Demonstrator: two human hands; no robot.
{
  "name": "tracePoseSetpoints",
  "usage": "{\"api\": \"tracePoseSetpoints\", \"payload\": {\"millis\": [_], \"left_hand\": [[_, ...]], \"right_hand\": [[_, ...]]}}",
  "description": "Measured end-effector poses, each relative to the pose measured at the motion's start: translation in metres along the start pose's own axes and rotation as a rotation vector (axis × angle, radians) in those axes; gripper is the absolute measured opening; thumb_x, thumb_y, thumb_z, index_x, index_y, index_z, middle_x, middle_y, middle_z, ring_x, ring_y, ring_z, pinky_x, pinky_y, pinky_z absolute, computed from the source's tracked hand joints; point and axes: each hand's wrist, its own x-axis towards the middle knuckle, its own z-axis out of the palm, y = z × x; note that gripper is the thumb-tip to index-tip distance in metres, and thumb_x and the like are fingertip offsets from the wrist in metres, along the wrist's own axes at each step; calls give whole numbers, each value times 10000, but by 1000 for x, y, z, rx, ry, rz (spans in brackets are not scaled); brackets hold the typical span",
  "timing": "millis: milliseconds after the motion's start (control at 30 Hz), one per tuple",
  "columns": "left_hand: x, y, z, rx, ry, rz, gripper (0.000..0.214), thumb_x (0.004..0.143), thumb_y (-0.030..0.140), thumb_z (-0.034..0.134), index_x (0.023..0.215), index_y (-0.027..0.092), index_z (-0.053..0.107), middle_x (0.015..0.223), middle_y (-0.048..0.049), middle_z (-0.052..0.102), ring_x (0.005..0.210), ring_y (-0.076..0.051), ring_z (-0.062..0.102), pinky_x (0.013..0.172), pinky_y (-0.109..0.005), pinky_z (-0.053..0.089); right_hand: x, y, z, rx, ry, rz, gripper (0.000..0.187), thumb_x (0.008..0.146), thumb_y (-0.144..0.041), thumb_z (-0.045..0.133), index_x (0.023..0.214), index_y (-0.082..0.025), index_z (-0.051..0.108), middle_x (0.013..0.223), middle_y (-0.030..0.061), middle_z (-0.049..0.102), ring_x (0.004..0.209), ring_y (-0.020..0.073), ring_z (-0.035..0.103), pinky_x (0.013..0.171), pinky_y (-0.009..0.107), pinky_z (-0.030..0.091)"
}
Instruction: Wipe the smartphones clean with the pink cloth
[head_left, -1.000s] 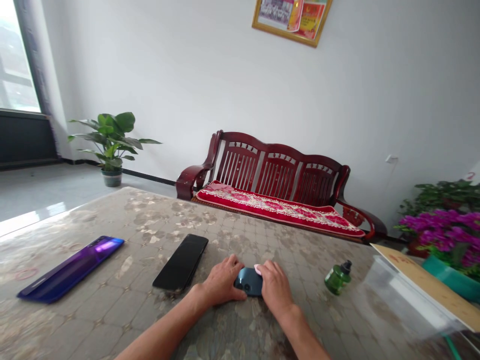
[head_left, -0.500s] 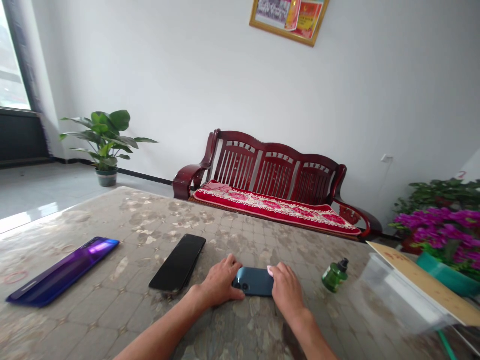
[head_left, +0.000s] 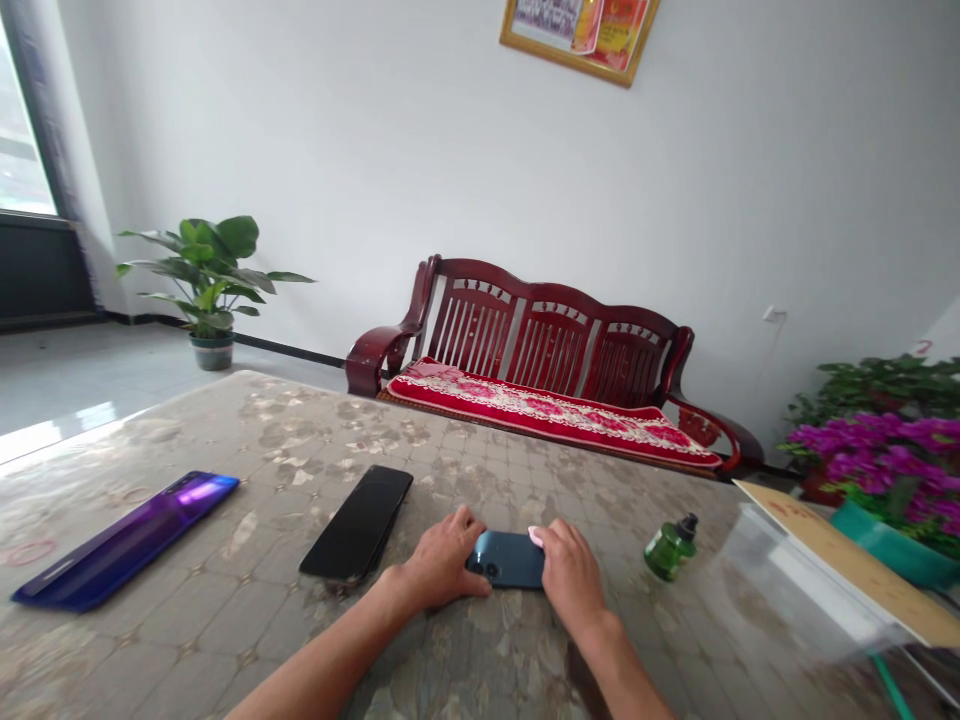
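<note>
A dark blue smartphone (head_left: 517, 562) lies flat on the patterned tablecloth, its camera end to the left. My left hand (head_left: 446, 560) grips that end, with fingers at the far edge and thumb at the near edge. Over the phone's right end, my right hand (head_left: 570, 575) is closed, and a small pale pink-white piece (head_left: 535, 537) pokes out at its fingertips; I cannot tell what it is. Left of my hands lies a black smartphone (head_left: 356, 525), screen up, apparently on top of another dark flat thing.
A purple-blue phone back (head_left: 127, 545) lies far left. To the right stand a green pump bottle (head_left: 670, 550) and a clear plastic box (head_left: 810, 590) under a tan board (head_left: 862, 565). Purple flowers (head_left: 885, 455) rise beyond it. A red wooden bench (head_left: 555, 340) stands past the table (head_left: 247, 430).
My right hand has slid slightly left over the phone, with the pale piece at its fingertips. My left hand keeps its hold. The view has shifted slightly.
</note>
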Motion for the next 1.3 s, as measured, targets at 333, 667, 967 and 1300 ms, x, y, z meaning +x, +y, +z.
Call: {"api": "tracePoseSetpoints", "payload": {"millis": [333, 667, 967, 1300], "left_hand": [[0, 3, -3, 9, -20, -7, 588, 664, 459, 780, 1169, 252, 562, 1204, -77, 542, 1108, -281, 576, 933, -359, 479], [-1, 2, -3, 19, -12, -6, 580, 686, 470, 756, 1187, 261, 550, 1216, -74, 534, 1105, -284, 579, 923, -361, 480], [-1, 2, -1, 24, -18, -7, 561, 698, 479, 746, 1172, 250, 554, 1215, -79, 533, 1096, -286, 579, 927, -368, 480], [-1, 1, 1, 30, -13, -2, 553, 705, 460, 732, 1181, 259, 537, 1206, -78, 524, 1106, -296, 579, 928, -373, 481]], "right_hand": [[-36, 1, -10, 142, -19, -169, 380, 949, -106, 378, 1092, -257, 695, 957, 46, 646, 934, 169, 575, 844, 254, 422], [-15, 20, -6, 21, -32, -38, 387, 926, -85, 384, 1069, -242, 708, 933, 55, 651, 925, 172, 584, 830, 244, 412], [-49, 14, -11, 26, -24, -39, 400, 925, -66, 365, 1074, -238, 694, 928, 54, 636, 920, 189, 586, 839, 265, 403], [-37, -45, -5, 85, -37, -152, 355, 930, -68, 410, 1086, -238, 679, 979, 50, 635, 947, 196, 559, 859, 277, 409]]}}
